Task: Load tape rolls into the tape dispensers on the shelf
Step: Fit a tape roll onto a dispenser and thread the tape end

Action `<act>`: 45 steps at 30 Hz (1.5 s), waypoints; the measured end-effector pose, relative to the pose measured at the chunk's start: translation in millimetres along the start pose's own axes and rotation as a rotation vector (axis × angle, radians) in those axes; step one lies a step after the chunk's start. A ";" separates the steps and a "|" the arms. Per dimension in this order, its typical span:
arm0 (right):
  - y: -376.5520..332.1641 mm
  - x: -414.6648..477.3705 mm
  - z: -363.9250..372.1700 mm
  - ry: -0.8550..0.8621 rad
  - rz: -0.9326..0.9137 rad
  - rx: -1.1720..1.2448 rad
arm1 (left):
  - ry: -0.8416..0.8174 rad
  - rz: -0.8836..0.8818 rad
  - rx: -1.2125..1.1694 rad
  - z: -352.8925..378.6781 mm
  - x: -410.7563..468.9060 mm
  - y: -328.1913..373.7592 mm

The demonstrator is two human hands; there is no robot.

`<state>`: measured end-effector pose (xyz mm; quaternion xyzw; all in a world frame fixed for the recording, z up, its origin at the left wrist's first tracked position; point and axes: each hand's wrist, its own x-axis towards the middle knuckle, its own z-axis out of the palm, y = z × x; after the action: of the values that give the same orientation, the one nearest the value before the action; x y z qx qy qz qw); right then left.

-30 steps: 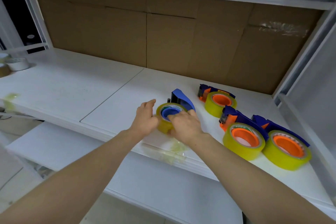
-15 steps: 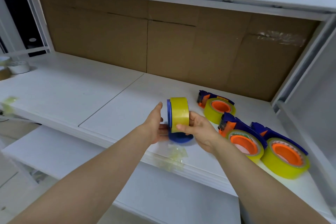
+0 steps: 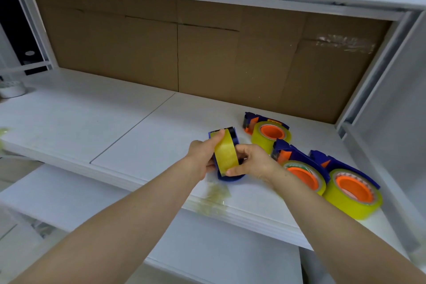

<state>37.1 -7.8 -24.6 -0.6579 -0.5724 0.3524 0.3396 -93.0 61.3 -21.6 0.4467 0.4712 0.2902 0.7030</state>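
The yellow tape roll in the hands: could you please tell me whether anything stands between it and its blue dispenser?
Nothing visible does. The yellow tape roll already sits inside the blue dispenser, with blue showing on both sides of it. The left hand and the right hand grip the pair, held on edge.

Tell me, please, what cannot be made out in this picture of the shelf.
Head view only:
1. Hub of the blue dispenser: hidden by the yellow tape roll, seen edge-on, and by the left hand and right hand holding it; whether the roll is seated cannot be told.
2. White object at far left: cut off by the frame edge.
3. Tape scraps at the front of the shelf: blurred.
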 end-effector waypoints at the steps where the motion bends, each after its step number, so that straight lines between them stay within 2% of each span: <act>1: 1.0 -0.4 -3.2 -0.005 0.021 0.050 | -0.001 0.015 -0.030 2.0 -0.5 1.4; 5: -7.8 -1.6 -12.6 0.127 0.237 0.375 | -0.080 0.043 -0.164 6.5 -1.9 2.9; 7: -12.1 1.0 -13.8 0.196 0.287 0.303 | -0.142 0.068 -0.113 9.2 -3.3 -0.1; 9: -14.0 1.8 -9.2 0.215 0.257 0.299 | -0.198 0.095 -0.089 8.7 -5.9 -1.4; 11: -13.0 0.3 -4.6 0.223 0.199 0.402 | -0.246 0.114 -0.095 5.0 -5.9 -2.8; 15: -4.5 -7.7 -0.8 0.209 0.068 0.463 | -0.279 0.106 -0.157 1.3 -5.7 -5.1; 19: 0.8 -14.2 -1.6 0.172 0.080 0.520 | -0.230 0.097 -0.189 1.4 -4.9 -5.5; 22: -4.7 -12.4 -5.8 0.217 0.177 0.592 | -0.274 0.139 -0.133 2.1 -6.0 -7.4; 26: -6.2 -5.2 -7.9 0.316 0.156 0.451 | -0.297 0.155 -0.071 4.0 -7.1 -8.8; 31: 1.1 -14.8 -2.6 0.257 0.107 0.495 | -0.258 0.122 -0.189 3.4 -4.9 -7.4; 33: 2.1 -15.7 -5.4 0.232 0.151 0.460 | -0.269 0.134 -0.172 3.4 -5.1 -7.5; 36: -2.0 -12.7 -10.9 0.285 0.220 0.492 | -0.314 0.158 -0.090 3.9 -6.1 -9.1; 41: -0.7 -14.0 -8.5 0.273 0.090 0.369 | -0.317 0.145 -0.115 2.1 -5.7 -9.2; 45: 0.7 -17.0 -7.5 0.219 0.137 0.355 | -0.272 0.148 -0.146 2.1 -4.0 -10.0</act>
<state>42.3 -25.1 -19.9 -0.6594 -0.4151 0.3965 0.4856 -92.8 52.9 -28.7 0.4632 0.3150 0.3115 0.7676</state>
